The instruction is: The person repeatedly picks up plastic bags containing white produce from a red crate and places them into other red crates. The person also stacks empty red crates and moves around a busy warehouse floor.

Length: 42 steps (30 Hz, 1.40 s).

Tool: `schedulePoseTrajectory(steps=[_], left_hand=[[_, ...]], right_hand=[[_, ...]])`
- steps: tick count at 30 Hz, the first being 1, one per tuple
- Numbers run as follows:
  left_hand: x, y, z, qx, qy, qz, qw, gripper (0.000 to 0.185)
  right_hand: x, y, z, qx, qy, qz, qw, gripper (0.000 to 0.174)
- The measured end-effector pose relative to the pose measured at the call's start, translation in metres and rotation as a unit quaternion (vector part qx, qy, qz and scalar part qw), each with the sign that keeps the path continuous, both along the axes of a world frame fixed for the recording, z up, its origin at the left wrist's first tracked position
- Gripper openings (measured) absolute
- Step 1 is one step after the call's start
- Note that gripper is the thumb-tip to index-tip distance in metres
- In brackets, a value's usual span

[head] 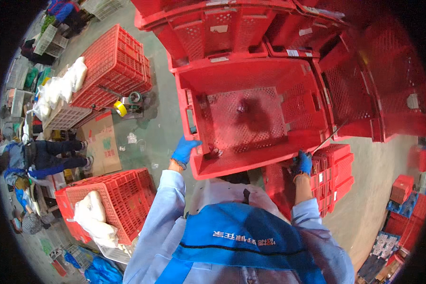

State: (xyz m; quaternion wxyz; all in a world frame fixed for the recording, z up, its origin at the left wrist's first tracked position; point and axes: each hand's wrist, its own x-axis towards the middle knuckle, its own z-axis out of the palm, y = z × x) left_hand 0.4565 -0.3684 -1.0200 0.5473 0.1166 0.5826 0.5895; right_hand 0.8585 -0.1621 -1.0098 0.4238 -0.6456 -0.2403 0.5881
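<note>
An open red plastic crate (248, 120) with a perforated bottom is in front of me, its near rim close to my body. My left hand (186, 151), in a blue glove, grips its left end by the handle opening. In my right hand (302, 164), also blue-gloved, is a thin metal rod (328, 137) that points up and to the right. That hand is at the crate's near right rim; whether it also grips the rim I cannot tell. Small scraps (216, 152) lie in the crate's near left corner. A shadow falls across its bottom.
More red crates (220, 35) are stacked beyond, with others (355, 88) to the right. Nested red crates (332, 177) stand beside my right arm. Crate stacks (110, 67) with white bags and yellow tape (120, 108) are left. A person (53, 156) stands near flattened cardboard (101, 145).
</note>
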Motion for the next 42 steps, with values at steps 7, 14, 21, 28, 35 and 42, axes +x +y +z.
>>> schedulePoseTrajectory(steps=[7, 14, 21, 28, 35, 42], left_hand=[[0.005, -0.013, 0.005, 0.021, -0.015, 0.023, 0.999, 0.049], [0.003, 0.001, -0.014, 0.092, -0.028, 0.011, 0.995, 0.049], [0.015, 0.007, -0.019, 0.024, -0.049, 0.018, 0.998, 0.047], [0.024, 0.000, -0.010, -0.003, -0.049, 0.076, 0.996, 0.041], [0.021, 0.002, -0.020, -0.026, 0.058, 0.095, 0.993, 0.054], [0.023, 0.006, -0.004, -0.082, -0.048, 0.098, 0.991, 0.047]], right_hand=[[0.004, -0.010, 0.032, 0.114, -0.021, 0.027, 0.993, 0.014], [0.006, 0.000, 0.029, 0.054, -0.053, 0.041, 0.996, 0.011], [0.018, 0.008, 0.010, -0.029, -0.056, 0.020, 0.998, 0.012], [0.044, 0.019, -0.014, -0.025, 0.026, 0.067, 0.997, 0.016], [0.045, 0.025, -0.017, -0.089, -0.051, 0.127, 0.987, 0.011], [0.039, 0.025, -0.009, -0.111, -0.009, 0.152, 0.982, 0.009]])
